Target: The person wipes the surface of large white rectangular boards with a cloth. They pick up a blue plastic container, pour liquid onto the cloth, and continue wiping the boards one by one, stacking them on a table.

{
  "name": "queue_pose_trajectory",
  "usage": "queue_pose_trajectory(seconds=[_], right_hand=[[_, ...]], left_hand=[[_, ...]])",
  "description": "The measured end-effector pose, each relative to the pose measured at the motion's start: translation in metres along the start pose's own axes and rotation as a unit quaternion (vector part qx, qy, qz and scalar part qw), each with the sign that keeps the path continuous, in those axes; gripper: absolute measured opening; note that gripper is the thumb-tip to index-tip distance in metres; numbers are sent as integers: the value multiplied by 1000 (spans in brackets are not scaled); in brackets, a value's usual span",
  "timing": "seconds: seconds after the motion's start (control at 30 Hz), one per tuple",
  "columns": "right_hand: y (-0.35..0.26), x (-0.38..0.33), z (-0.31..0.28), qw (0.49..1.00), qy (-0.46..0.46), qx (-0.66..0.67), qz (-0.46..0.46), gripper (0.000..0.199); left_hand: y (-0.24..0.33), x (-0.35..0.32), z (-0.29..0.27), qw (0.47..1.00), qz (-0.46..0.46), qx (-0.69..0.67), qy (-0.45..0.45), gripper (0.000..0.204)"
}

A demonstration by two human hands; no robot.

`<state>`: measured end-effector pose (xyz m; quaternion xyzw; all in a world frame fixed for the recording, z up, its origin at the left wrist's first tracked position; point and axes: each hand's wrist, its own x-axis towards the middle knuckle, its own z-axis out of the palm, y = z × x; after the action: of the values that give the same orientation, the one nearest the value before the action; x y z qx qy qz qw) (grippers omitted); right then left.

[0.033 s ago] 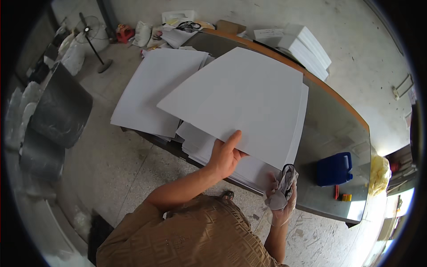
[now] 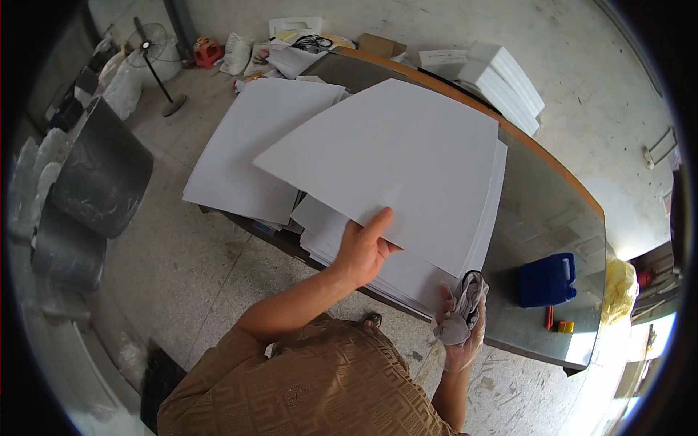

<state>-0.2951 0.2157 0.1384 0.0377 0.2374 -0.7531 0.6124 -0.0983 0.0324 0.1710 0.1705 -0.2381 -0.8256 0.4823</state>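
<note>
White sheet (image 2: 392, 156) lifted off the stack (image 2: 407, 272) at the table's (image 2: 552, 218) near edge.
My left hand (image 2: 361, 247) pinches its edge; my right hand (image 2: 459, 320) is closed around a rag (image 2: 465, 301). A one-edge grip may let the sheet sag, crease or slip.

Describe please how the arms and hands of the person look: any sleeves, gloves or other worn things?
Both forearms are bare, coming from a tan short-sleeved shirt with a woven geometric pattern. The left hand is bare, with no glove, ring or watch visible. The right hand seems to wear a thin, clear glove; this is hard to confirm.
</note>
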Motion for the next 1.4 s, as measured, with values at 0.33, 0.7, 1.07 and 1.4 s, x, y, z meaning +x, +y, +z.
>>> queue_pose_trajectory(seconds=[0.33, 0.7, 1.07, 1.4], right_hand=[[3, -2, -1, 999, 12, -32, -2, 41], [17, -4, 30, 999, 28, -47, 0, 42], [43, 1, 42, 995, 12, -99, 14, 40], [35, -1, 45, 993, 33, -113, -14, 39]], left_hand=[[177, -6, -174, 985, 135, 41, 101, 32], [177, -28, -352, 967, 107, 91, 210, 45], [136, -31, -322, 965, 92, 98, 227, 44], [152, -41, -304, 913, -52, 169, 368, 44]])
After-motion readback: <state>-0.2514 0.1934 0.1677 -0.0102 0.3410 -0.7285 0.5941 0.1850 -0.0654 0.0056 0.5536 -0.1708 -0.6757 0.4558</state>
